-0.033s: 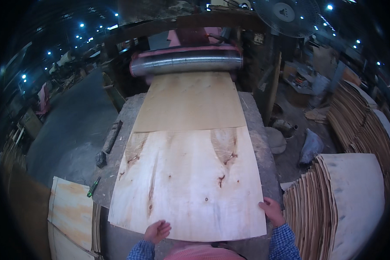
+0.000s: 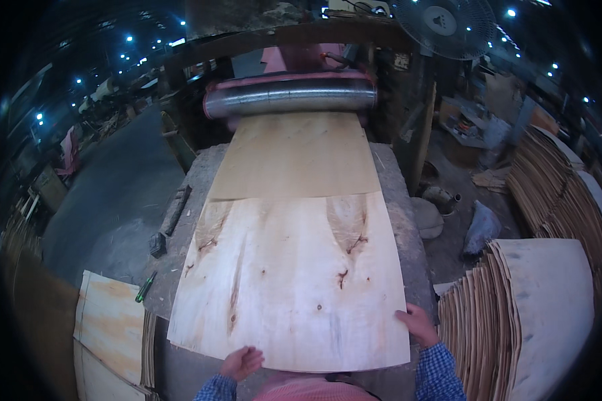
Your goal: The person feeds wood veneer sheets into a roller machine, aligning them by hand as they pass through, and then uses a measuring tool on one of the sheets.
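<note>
A pale, knotty wood veneer sheet (image 2: 287,287) lies on the table in front of me. Its far end meets a browner veneer sheet (image 2: 297,157) that reaches up to a shiny metal roller (image 2: 291,97). At the near edge, left of the middle, my left hand (image 2: 242,363) is open, palm turned inward and fingers stretched out. Whether it touches the sheet I cannot tell. My right hand (image 2: 419,325) is at the right edge near the front corner, its fingers closed on the veneer's edge; some fingertips are hidden.
Upright stacks of veneer (image 2: 481,314) stand close on my right, with another stack (image 2: 110,321) at the left. A green-handled tool (image 2: 146,287) and a dark bar (image 2: 176,212) rest on the table's left side. A fan (image 2: 441,23) hangs at the upper right.
Almost nothing differs. My right hand has shifted slightly left along with its fingertips, and my left hand sits a touch lower. The view has tilted very little.
</note>
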`<state>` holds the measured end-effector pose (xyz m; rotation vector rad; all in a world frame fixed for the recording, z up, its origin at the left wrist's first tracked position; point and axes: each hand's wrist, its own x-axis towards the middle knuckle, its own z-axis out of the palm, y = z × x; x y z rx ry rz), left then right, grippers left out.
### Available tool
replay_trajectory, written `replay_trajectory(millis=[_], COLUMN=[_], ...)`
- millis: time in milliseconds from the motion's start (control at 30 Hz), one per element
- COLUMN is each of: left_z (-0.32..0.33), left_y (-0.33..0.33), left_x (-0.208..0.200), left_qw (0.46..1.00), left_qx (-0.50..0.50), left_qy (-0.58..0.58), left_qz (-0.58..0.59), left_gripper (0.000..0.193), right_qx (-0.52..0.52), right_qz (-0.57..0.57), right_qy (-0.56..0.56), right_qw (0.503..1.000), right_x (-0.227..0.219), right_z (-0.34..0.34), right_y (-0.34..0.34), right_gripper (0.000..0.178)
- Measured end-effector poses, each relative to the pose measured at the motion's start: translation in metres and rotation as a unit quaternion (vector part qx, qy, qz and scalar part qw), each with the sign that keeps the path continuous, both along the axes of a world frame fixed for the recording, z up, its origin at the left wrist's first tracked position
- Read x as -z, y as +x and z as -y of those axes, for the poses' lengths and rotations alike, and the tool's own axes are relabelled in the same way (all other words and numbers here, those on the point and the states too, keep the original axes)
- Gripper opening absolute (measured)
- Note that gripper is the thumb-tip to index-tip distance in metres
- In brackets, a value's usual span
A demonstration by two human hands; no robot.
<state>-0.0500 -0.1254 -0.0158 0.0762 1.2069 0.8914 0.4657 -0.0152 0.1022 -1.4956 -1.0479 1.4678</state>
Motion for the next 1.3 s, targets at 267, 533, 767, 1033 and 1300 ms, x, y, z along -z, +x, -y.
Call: replay_trajectory(millis=[267, 533, 767, 1033, 1300], left_z=[0.048, 0.004, 0.032, 0.083, -0.009], left_y=[0.028, 0.019, 0.011, -0.044, 0.016], left_x=[-0.066, -0.093, -0.016, 0.101, 0.039], left_qw=[0.925, 0.974, 0.994, 0.963, 0.893], left_qx=[-0.199, -0.123, -0.093, -0.186, -0.431], left_qy=[0.162, 0.19, 0.043, 0.101, 0.038], left_qz=[0.279, 0.007, 0.045, 0.164, -0.121], left_gripper=[0.064, 0.043, 0.042, 0.065, 0.078], right_qx=[-0.015, 0.067, 0.062, 0.042, 0.07], right_qz=[-0.27, -0.262, -0.084, 0.478, 0.591], right_qy=[0.055, -0.082, -0.054, 0.108, 0.156], right_qw=[0.961, 0.959, 0.993, 0.87, 0.789], right_x=[-0.116, 0.015, 0.026, 0.099, 0.133], right_z=[-0.014, 0.005, 0.005, 0.005, 0.01], right_y=[-0.033, 0.022, 0.019, -0.016, -0.049], right_gripper=[0.035, 0.039, 0.036, 0.063, 0.068])
